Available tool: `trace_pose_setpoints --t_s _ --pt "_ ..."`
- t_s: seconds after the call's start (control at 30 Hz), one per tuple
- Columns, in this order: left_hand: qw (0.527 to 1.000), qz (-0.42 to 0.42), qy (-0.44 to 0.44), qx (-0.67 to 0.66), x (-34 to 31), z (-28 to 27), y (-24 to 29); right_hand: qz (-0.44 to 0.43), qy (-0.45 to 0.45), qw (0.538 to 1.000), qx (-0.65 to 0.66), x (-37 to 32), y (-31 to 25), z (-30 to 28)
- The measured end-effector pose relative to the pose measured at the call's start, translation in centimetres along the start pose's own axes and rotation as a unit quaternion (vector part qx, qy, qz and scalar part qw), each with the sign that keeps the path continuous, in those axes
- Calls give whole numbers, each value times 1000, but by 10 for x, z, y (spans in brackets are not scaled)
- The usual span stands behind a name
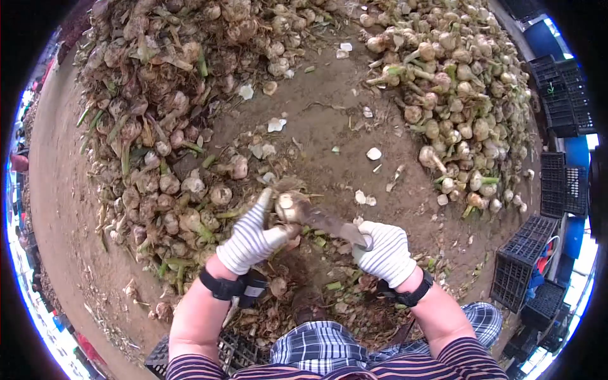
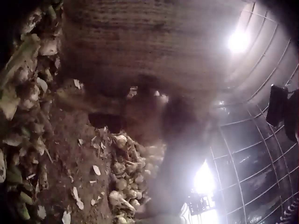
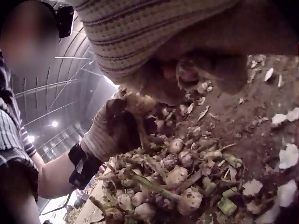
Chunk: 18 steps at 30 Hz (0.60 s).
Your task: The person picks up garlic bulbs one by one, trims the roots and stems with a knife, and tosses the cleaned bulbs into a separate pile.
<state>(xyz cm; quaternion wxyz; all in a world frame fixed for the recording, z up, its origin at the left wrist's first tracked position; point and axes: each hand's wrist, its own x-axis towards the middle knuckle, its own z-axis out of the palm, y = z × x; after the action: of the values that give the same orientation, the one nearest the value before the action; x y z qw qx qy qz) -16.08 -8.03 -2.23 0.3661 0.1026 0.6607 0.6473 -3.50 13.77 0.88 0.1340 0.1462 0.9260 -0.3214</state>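
Observation:
My left hand, in a striped white glove, holds a garlic bulb with thumb and fingers around it. In the right wrist view this bulb's stalk hangs downward. My right hand, gloved the same way, grips a knife with a dirt-brown blade. The blade reaches left to the bulb and overlaps its edge in the head view. Glove fabric fills the top of the left wrist view, where the fingers are dark and blurred.
A large heap of garlic with stalks lies at the left, and a second garlic heap at the right. Black plastic crates stand along the right side. Peel scraps and cut stalks litter the dirt floor.

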Motion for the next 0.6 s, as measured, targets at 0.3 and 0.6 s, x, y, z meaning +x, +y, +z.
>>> trace_pose_setpoints --t_s 0.3,0.6 --pt "937 -154 -60 -306 -3 22 -15 -101 -12 994 -35 1 -23 -2" --pt "893 -224 30 -390 -23 44 -9 -140 3 990 -32 1 -9 21"
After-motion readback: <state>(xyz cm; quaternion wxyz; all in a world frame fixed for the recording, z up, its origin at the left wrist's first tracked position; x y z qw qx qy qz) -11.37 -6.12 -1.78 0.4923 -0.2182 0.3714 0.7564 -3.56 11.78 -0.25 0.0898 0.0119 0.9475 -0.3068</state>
